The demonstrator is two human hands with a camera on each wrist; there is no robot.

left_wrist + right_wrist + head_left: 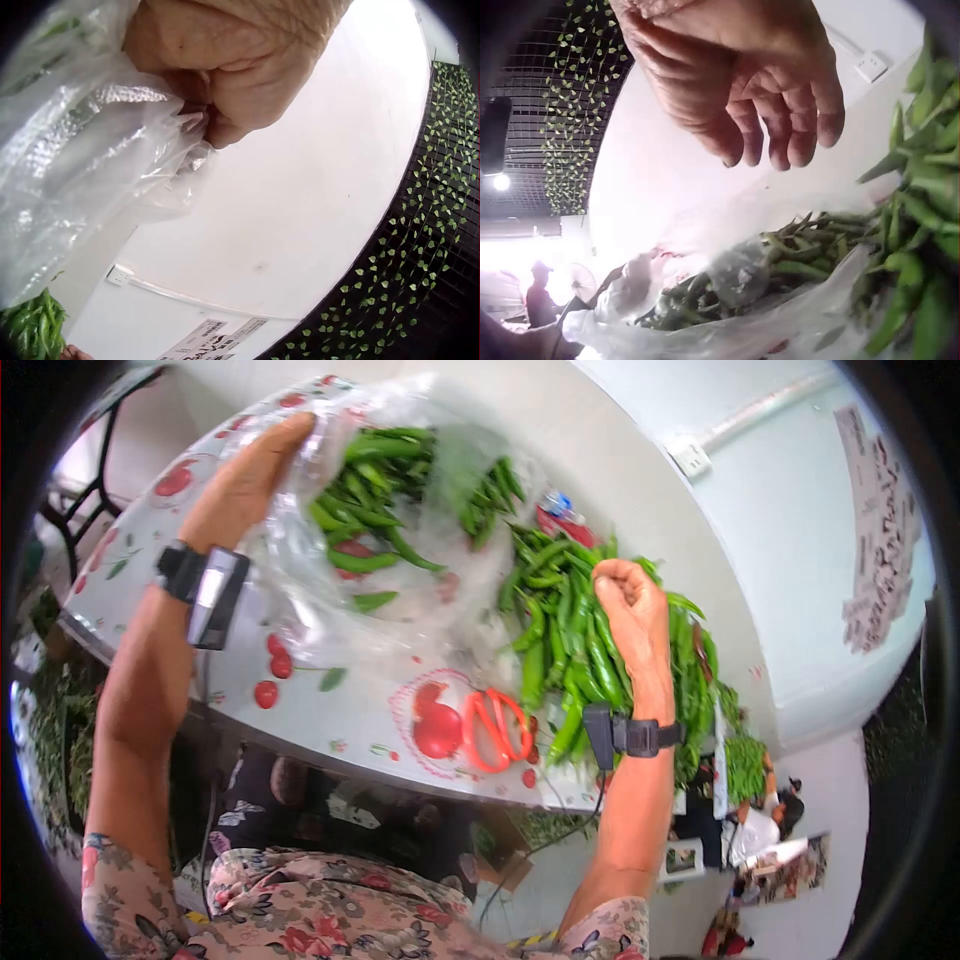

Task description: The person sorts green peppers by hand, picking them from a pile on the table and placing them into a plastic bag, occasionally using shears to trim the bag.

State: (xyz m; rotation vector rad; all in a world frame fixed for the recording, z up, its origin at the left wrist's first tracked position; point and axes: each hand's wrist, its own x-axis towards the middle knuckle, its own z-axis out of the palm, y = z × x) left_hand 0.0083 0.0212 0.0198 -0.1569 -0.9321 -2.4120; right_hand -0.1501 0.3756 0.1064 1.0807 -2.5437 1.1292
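Note:
My left hand (262, 472) grips the gathered edge of a clear plastic bag (97, 142), its fingers curled round the film in the left wrist view. Inside the bag lie green chili peppers (375, 490), seen through its wide mouth. Over a large heap of long green peppers (560, 620) to the right hangs my right hand (632, 610). Its fingers (802, 135) are loosely bent with nothing between them, above the bag and beside the heap in the right wrist view. Near the table's front edge are orange-red scissor handles (485, 732), next to the heap.
The table (350, 735) has a fruit-printed cover and a curved far edge along the wall. Behind the heap sits a small red and blue packet (562, 515). A wall socket (690, 457) is beyond. Another person (760, 830) is at the far right, by more greens (743, 768).

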